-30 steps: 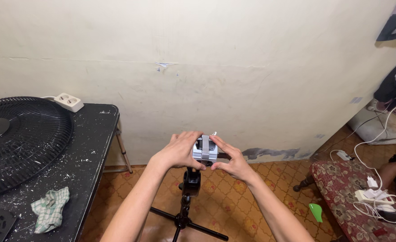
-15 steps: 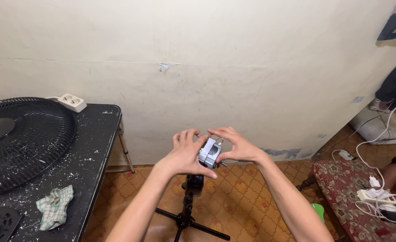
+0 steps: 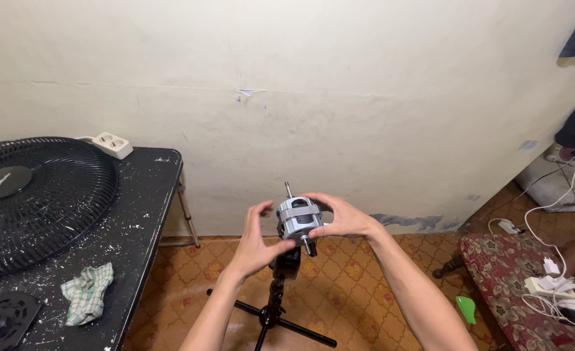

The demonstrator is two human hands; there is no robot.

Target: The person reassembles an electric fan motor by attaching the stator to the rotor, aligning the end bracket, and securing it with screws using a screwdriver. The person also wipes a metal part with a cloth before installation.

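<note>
The small grey electric motor [image 3: 298, 219] is held in the air between both hands, in front of the cream wall [image 3: 339, 84] and directly above the head of a black tripod stand [image 3: 281, 286] that rests on the patterned floor [image 3: 372, 286]; a thin steel shaft runs through the motor, one end projecting up and slightly left, the other down and slightly right; the long axis is therefore close to upright, tilted a little off vertical. The right hand [image 3: 339, 218] wraps the motor body from the right side, fingers curled over the top edge and thumb below, in a firm grasp; the left hand [image 3: 256, 240] meets it from the left and below, thumb tip pressed against the lower housing, the remaining fingers spread and raised rather than closed round it; the right hand carries the greater share of the hold and sits the nearer to the body of the motor. Whether the motor touches the tripod head beneath cannot be told; the lower shaft end appears just above it. To the left stands a paint-flecked black table [image 3: 138, 214] bearing a black fan grille [image 3: 34, 201], a white socket strip [image 3: 113, 144] and a checked rag [image 3: 87, 292]; to the right, well apart, a floral cushion [image 3: 515, 286] carries white chargers and cables [image 3: 554, 283].
</note>
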